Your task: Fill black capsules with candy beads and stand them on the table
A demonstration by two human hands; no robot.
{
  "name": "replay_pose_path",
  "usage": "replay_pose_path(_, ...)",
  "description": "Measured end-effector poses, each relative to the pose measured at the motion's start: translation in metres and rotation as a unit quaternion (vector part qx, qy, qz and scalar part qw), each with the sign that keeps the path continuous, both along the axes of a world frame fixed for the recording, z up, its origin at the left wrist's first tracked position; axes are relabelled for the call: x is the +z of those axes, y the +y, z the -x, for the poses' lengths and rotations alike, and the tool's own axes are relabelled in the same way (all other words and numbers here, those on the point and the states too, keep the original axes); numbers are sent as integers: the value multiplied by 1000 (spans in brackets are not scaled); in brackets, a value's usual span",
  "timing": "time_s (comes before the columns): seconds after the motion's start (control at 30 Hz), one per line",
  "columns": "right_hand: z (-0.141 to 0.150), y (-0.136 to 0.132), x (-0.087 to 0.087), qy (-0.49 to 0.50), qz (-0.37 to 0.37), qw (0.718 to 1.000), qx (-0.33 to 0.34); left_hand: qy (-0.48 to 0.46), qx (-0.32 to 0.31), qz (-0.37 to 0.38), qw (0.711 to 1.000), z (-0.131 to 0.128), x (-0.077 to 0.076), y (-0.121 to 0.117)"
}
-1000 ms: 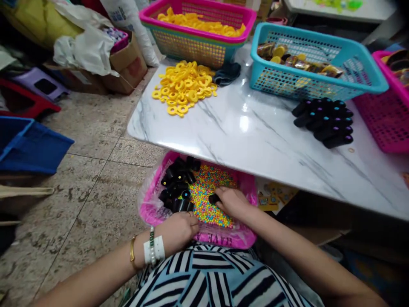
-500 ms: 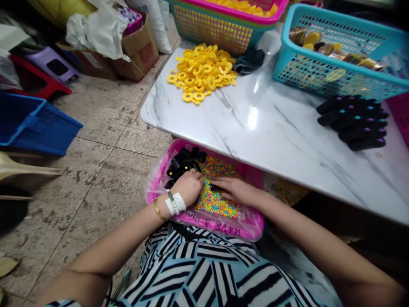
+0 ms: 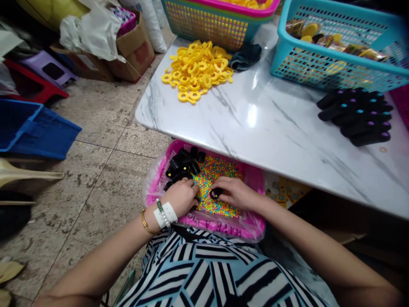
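Observation:
A pink basket [image 3: 252,175] lined with clear plastic sits in front of my lap, half under the marble table. It holds small multicoloured candy beads [image 3: 213,170] and a heap of black tubes [image 3: 184,163] at its left. My right hand [image 3: 234,192] rests on the beads, fingers closed round one black tube [image 3: 216,193] whose open end faces up. My left hand [image 3: 182,197], with a white band and bracelets at the wrist, lies curled at the edge of the black tubes; what its fingers hold is hidden.
On the marble table [image 3: 271,128] lie a pile of yellow rings [image 3: 196,70], a row of filled black tubes [image 3: 358,115], a dark cloth [image 3: 246,55], a teal basket [image 3: 338,47] and a pink-rimmed basket [image 3: 220,19]. A blue crate [image 3: 32,132], stools and a cardboard box stand on the floor at left.
My left hand has drawn back a little toward me from the black tubes. My right hand now shows a black tube with its open end up. The view has shifted slightly.

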State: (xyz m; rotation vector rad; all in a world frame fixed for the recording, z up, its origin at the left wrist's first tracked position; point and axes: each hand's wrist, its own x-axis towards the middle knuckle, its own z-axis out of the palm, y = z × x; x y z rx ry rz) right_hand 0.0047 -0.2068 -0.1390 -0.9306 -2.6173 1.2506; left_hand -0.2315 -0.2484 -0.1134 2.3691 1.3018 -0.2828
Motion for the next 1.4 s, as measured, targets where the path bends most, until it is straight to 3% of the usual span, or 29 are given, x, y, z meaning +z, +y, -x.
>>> replay_pose_path(0.07,-8,1,6,67,52,995,-57,-12,15,7,1000,3,1,0)
replay_pose_path(0.17,-17,-2,12,93,115,982,-121,-16,40,23,999,4,0,1)
replay_pose_path(0.27,-20,-8,26,138,133,969,-156,-14,46,35,998,0,-2,4)
replay_pose_path(0.43,-37,-11,87,186,-54,959,-208,-32,51,49,997,-7,-8,8)
replay_pose_path(0.5,-52,-6,109,180,-143,924,-304,-48,61,58,995,-6,-10,10)
replay_pose_path(0.57,-72,4,121,139,-228,860,-434,-60,70,71,993,-4,-12,12)
replay_pose_path(0.67,-105,25,120,53,-286,759,-583,-67,75,89,991,0,-16,15)
replay_pose_path(0.73,-123,40,112,1,-291,722,-627,-68,78,99,990,1,-17,16)
replay_pose_path(0.9,-143,71,97,-157,-337,688,-624,-58,78,89,991,-3,-18,17)
replay_pose_path(1.03,-135,67,99,-230,-380,671,-593,-73,101,79,989,-2,-13,13)
replay_pose_path(1.1,-116,50,100,-194,-403,696,-561,-113,132,63,983,2,-7,10)
replay_pose_path(1.13,-103,39,100,-161,-403,729,-530,-142,152,51,977,4,-3,8)
replay_pose_path(1.27,-36,-7,92,-10,-307,900,-308,-265,259,53,928,2,8,6)
replay_pose_path(1.33,-6,-22,82,30,-242,945,-220,-317,309,84,893,-7,8,4)
replay_pose_path(1.4,12,-29,66,49,-169,969,-171,-358,334,105,865,-18,7,1)
